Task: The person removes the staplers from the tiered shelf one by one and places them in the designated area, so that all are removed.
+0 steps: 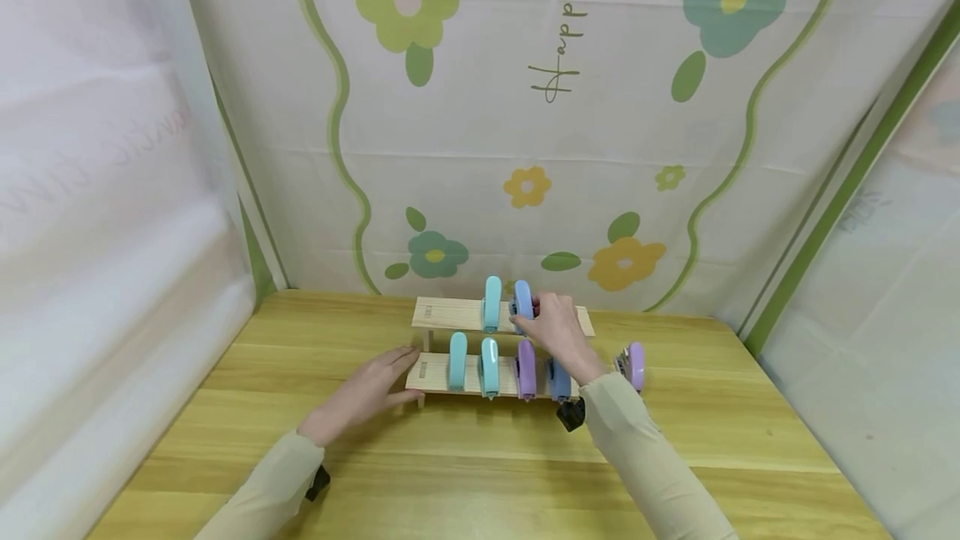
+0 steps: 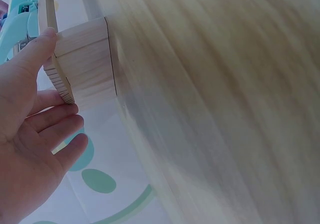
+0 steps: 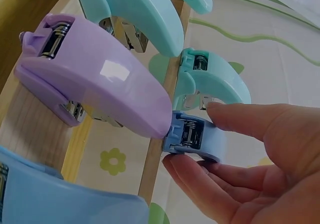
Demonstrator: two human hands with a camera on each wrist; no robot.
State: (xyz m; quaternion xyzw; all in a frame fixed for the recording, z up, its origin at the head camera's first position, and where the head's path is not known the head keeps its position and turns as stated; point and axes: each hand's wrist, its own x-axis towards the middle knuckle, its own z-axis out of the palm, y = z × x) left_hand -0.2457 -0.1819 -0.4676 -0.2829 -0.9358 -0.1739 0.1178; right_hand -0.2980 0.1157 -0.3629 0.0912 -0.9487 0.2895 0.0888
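Note:
A two-tier wooden rack (image 1: 437,370) stands on the table, bearing several staplers. My left hand (image 1: 366,391) grips the left end of its lower tier, thumb on one face and fingertips at the board's edge (image 2: 59,81). On the upper tier, my right hand (image 1: 561,333) pinches a blue stapler (image 3: 214,140) between thumb and fingers. A turquoise stapler (image 1: 492,302) stands just left of it. Along the lower tier are two turquoise staplers (image 1: 457,361), a purple stapler (image 1: 527,369) and another blue stapler (image 1: 558,379), partly hidden by my right wrist in the head view.
To the right of the rack, a second purple stapler (image 1: 636,365) rests on the wooden table (image 1: 420,473). White flowered cloth (image 1: 465,123) hangs behind the table and along both sides. The rack's back tier stands close to the rear cloth.

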